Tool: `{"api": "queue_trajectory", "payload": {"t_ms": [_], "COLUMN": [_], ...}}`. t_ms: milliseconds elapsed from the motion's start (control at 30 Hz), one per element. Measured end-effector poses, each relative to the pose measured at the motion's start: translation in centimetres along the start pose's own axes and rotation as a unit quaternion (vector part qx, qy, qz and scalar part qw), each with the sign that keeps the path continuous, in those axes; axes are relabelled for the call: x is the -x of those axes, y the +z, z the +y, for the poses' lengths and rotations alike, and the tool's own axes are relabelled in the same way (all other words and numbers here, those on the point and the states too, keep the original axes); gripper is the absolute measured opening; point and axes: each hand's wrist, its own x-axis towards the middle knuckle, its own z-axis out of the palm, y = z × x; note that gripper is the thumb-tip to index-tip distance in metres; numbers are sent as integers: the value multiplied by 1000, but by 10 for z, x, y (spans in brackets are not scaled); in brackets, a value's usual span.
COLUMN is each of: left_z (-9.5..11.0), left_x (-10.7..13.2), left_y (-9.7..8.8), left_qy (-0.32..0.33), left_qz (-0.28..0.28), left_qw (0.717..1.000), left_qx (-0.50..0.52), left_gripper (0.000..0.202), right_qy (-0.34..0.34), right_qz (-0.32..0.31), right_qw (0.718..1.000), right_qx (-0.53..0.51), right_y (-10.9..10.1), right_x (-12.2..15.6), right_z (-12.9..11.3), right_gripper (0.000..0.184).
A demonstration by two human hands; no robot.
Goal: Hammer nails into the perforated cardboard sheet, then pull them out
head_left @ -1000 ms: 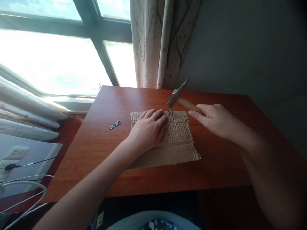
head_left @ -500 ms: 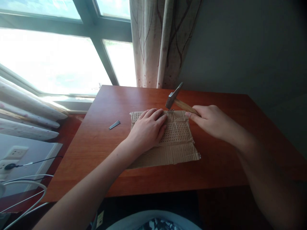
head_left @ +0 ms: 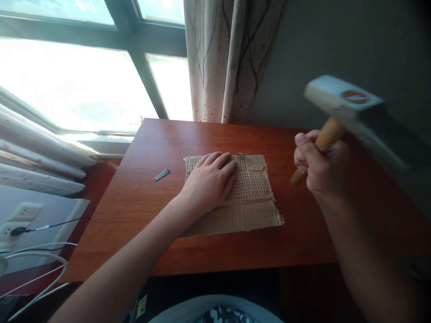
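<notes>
My left hand (head_left: 208, 181) lies flat, fingers spread, on a sheet of cardboard (head_left: 251, 211) full of small punched holes. A few nails (head_left: 241, 154) stand in the cardboard's far edge, just beyond my fingertips. My right hand (head_left: 319, 166) is closed round the wooden handle of a hammer (head_left: 350, 110), which is raised high to the right of the cardboard, close to the camera and blurred. The cardboard rests on a reddish wooden table (head_left: 151, 197).
A few loose nails (head_left: 162, 174) lie on the table left of the cardboard. A patterned curtain (head_left: 229, 58) and a window (head_left: 77, 85) stand behind the table. A socket strip with a cable (head_left: 18, 224) sits at the lower left.
The hammer head was down at the nails on the cardboard's far edge; my right hand has now swung it up and to the right. My left hand has stayed on the cardboard.
</notes>
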Motion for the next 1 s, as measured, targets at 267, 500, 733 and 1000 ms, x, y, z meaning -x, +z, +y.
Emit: {"api": "queue_trajectory", "payload": {"t_ms": [267, 500, 733, 1000], "left_z": [0, 1, 5, -26], "left_x": [0, -1, -6, 13], "left_y": [0, -3, -12, -48], "left_qy": [-3, -7, 3, -117], "left_qz": [2, -9, -37, 70], "left_qw": [1000, 1000, 999, 989], "left_qx": [1, -4, -27, -53], "left_gripper": [35, 35, 36, 46], "right_qy": [0, 24, 23, 23], "right_qz": [39, 37, 44, 33], "right_qw": [991, 992, 993, 996], "right_qx": [-131, -117, -110, -81], "right_y": [-1, -7, -1, 5], "right_x": [2, 9, 16, 22], "right_z": [13, 29, 30, 31], "right_gripper": [49, 51, 54, 58]}}
